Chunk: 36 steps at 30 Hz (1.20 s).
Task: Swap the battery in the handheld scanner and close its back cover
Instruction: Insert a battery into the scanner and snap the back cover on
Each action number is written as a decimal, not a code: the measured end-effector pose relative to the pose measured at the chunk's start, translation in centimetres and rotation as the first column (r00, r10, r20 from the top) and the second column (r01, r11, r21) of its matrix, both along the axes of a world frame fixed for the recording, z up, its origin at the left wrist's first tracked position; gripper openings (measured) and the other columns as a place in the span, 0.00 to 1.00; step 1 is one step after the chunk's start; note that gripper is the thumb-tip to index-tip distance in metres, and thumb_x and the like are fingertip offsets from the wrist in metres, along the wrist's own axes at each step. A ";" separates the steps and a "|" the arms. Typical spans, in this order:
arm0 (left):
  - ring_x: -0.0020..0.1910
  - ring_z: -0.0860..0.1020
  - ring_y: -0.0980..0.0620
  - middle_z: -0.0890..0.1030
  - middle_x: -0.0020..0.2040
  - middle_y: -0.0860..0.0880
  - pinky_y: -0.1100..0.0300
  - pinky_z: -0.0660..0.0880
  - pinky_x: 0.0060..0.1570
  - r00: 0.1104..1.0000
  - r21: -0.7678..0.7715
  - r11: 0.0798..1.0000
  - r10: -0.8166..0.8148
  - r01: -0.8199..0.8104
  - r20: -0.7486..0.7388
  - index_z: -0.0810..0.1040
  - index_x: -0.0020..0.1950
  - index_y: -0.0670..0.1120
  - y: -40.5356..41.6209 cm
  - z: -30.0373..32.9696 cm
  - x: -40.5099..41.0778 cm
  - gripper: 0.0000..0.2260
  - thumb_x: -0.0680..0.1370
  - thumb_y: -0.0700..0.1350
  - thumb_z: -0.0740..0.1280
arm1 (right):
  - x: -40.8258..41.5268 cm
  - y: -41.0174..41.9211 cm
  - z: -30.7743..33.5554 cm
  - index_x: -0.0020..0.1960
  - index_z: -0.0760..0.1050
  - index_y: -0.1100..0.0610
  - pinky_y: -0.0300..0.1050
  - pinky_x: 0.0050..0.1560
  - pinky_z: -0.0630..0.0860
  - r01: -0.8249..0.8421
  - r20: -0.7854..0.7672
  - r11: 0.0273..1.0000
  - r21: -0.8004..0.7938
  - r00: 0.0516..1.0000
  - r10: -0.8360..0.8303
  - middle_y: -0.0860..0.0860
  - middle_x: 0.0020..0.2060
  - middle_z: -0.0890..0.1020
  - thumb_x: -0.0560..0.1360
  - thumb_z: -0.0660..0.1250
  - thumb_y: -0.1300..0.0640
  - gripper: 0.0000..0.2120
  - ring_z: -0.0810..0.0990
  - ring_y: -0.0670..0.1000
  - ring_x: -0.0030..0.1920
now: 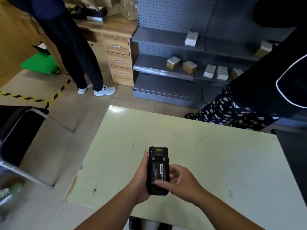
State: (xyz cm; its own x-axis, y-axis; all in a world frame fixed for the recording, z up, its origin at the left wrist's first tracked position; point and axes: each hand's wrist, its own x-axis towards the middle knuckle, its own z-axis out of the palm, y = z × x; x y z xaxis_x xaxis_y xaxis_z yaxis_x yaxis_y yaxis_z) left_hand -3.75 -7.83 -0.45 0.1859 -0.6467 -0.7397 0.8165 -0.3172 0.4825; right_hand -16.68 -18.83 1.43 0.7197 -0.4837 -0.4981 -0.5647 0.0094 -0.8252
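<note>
The black handheld scanner [157, 156] is held back side up over the pale table [216, 155], its top pointing away from me. A black battery [157, 170] with a white barcode label lies in its open back bay; no back cover is in sight. My left hand [141, 181] cups the scanner from the left and below. My right hand [181, 181] grips its right side, thumb pressing on the battery's lower end.
A person in dark trousers stands at a wooden desk [116, 47] at the back left. Grey shelves [166, 67] with small boxes face me. Another person [265, 97] stands at the table's far right. A black chair [18, 130] is to the left.
</note>
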 end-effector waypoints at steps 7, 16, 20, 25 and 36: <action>0.55 0.83 0.38 0.83 0.62 0.36 0.48 0.76 0.57 0.995 0.101 0.991 0.095 -0.091 -0.033 0.86 0.60 0.44 1.1 -4.9 -0.1 0.34 0.83 0.65 0.48 | -2.2 -3.0 -7.8 0.76 0.66 0.51 0.49 0.67 0.72 -0.071 -0.364 0.908 -0.413 0.927 -0.094 0.51 0.68 0.71 0.73 0.74 0.40 0.37 0.70 0.52 0.70; 0.59 0.81 0.36 0.84 0.61 0.36 0.49 0.77 0.55 0.990 0.182 0.978 0.114 -0.099 -0.077 0.86 0.60 0.46 2.2 -8.6 1.1 0.32 0.83 0.65 0.49 | -0.8 -1.4 -11.8 0.74 0.64 0.48 0.51 0.56 0.80 -0.332 -0.544 0.802 -0.496 0.839 0.010 0.53 0.64 0.66 0.74 0.74 0.44 0.33 0.70 0.55 0.64; 0.56 0.82 0.38 0.84 0.62 0.36 0.51 0.78 0.50 0.991 0.178 0.979 0.113 -0.099 -0.071 0.87 0.56 0.47 1.8 -8.9 1.4 0.33 0.83 0.65 0.48 | -0.1 -1.1 -11.8 0.69 0.66 0.50 0.51 0.52 0.81 -0.280 -0.538 0.819 -0.501 0.842 -0.042 0.54 0.61 0.65 0.73 0.75 0.47 0.29 0.70 0.56 0.60; 0.59 0.81 0.38 0.83 0.63 0.37 0.51 0.79 0.49 0.990 0.179 0.979 0.112 -0.095 -0.089 0.87 0.57 0.47 1.7 -8.8 1.8 0.33 0.83 0.66 0.48 | 0.3 -1.8 -11.8 0.59 0.67 0.47 0.50 0.55 0.76 -0.286 -0.538 0.790 -0.542 0.840 -0.065 0.51 0.58 0.65 0.68 0.80 0.48 0.28 0.70 0.53 0.57; 0.57 0.81 0.37 0.83 0.62 0.36 0.49 0.77 0.57 0.998 0.114 0.993 0.032 -0.026 -0.052 0.84 0.62 0.43 0.0 -3.0 0.9 0.36 0.81 0.69 0.49 | 2.9 -7.1 0.4 0.52 0.83 0.51 0.40 0.50 0.82 0.230 0.193 0.936 -0.266 0.964 -0.182 0.44 0.49 0.86 0.75 0.76 0.62 0.09 0.84 0.45 0.48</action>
State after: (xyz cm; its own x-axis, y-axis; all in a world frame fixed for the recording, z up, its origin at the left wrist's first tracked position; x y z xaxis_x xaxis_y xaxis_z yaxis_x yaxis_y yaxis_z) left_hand -2.85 -7.81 -3.47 0.1613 -0.5532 -0.8173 0.8502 -0.3427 0.3997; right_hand -13.80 -25.93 1.86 0.6483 -0.7339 -0.2027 -0.4334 -0.1368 -0.8907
